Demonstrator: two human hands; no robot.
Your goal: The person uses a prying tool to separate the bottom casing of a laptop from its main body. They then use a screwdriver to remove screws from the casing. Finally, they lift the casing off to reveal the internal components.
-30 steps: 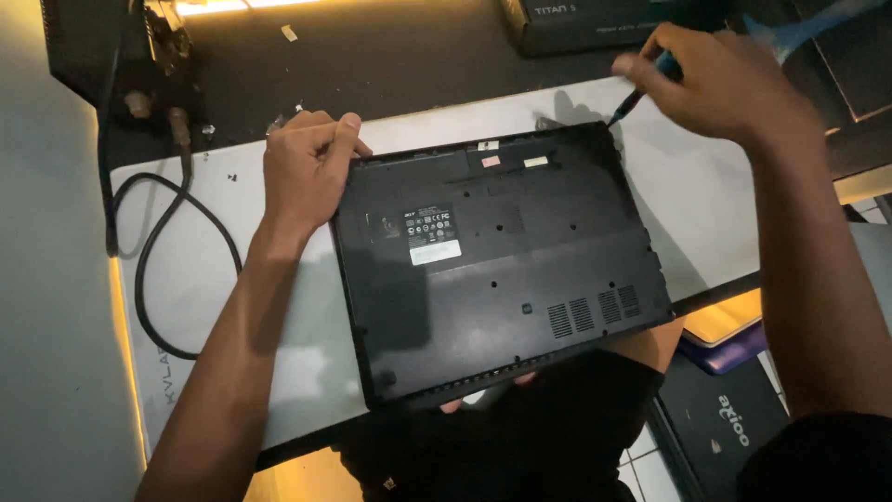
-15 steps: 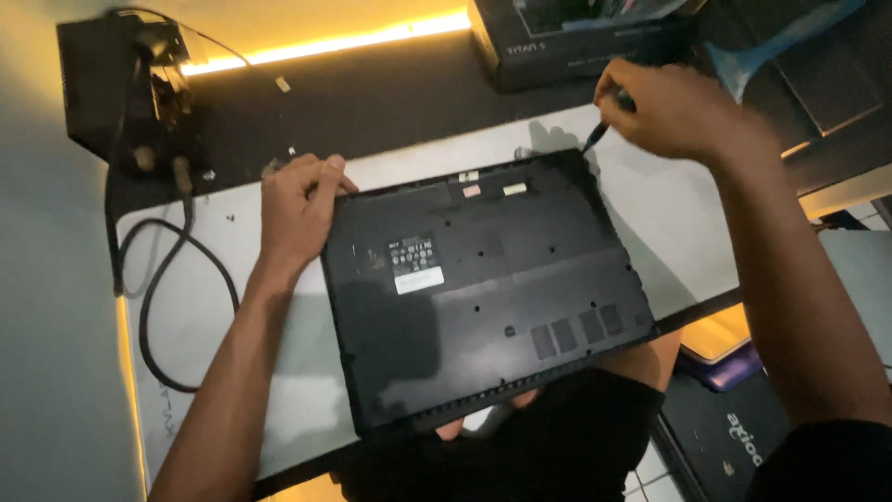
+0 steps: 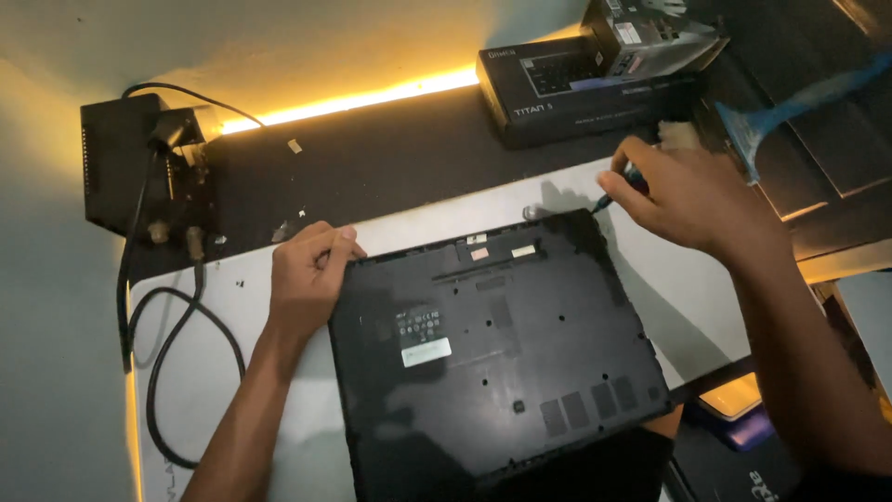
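We see a dim work desk with a white mat (image 3: 232, 372) on it, and a warm yellow light strip (image 3: 353, 98) glows along the wall behind. In the middle of the mat lies a black laptop (image 3: 492, 353), turned upside down, so its bottom cover with a white label and small vent slots faces up; its near edge reaches over the front edge of the desk. Our left hand (image 3: 307, 274) rests on the far left corner of the laptop, the fingers curled and pressed together on the edge. Our right hand (image 3: 688, 200) is at the far right corner and pinches a thin screwdriver (image 3: 613, 193) between the fingertips; the dark tip points down toward the corner, but we cannot tell if it touches the cover. On the left stands a black box-shaped device (image 3: 116, 167), and a black cable (image 3: 158, 372) makes a loop over the mat. Behind the laptop lies a dark cardboard box (image 3: 576, 88), and a blue brush (image 3: 799, 102) lies at the far right.
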